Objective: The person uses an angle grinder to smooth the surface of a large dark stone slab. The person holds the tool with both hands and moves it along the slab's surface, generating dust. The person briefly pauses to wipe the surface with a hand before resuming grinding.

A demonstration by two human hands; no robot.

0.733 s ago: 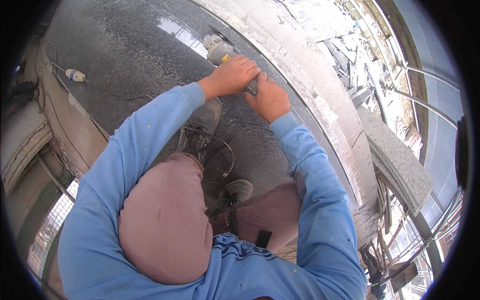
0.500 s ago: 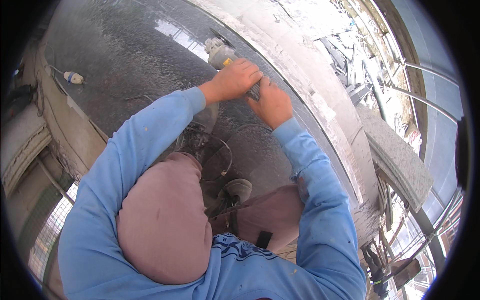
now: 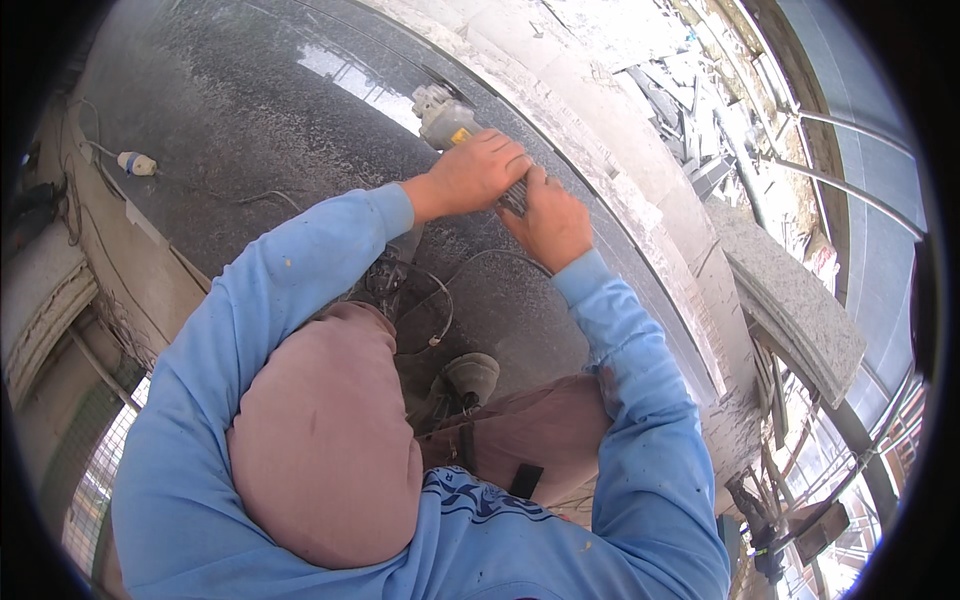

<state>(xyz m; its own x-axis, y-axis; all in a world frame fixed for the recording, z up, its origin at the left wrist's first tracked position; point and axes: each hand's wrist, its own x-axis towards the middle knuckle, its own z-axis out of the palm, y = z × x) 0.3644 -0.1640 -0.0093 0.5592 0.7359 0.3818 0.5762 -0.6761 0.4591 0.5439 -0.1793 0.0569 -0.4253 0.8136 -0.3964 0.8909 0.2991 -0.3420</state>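
Both my hands are wrapped round an angle grinder point(image 3: 440, 117) with a pale metal gear head and a yellow patch. My left hand point(image 3: 480, 172) closes over the body behind the head. Just behind it, my right hand point(image 3: 552, 218) grips the dark ribbed rear part. The thin disc point(image 3: 447, 84) stands on edge at the dark stone slab point(image 3: 250, 110), along a line near its far right edge; whether it cuts into the stone I cannot tell. My fingers hide much of the grinder's body.
A white and blue plug connector point(image 3: 137, 163) lies on the slab at left, and a cable point(image 3: 440, 290) loops near my shoe point(image 3: 470, 378). Beyond the slab's right edge are a pale stone ledge point(image 3: 640, 200), broken stone pieces point(image 3: 665, 105) and a stacked slab point(image 3: 790, 290).
The grinder and both hands have shifted slightly toward the lower right in view. The disc looks flatter along the line. My grip is the same.
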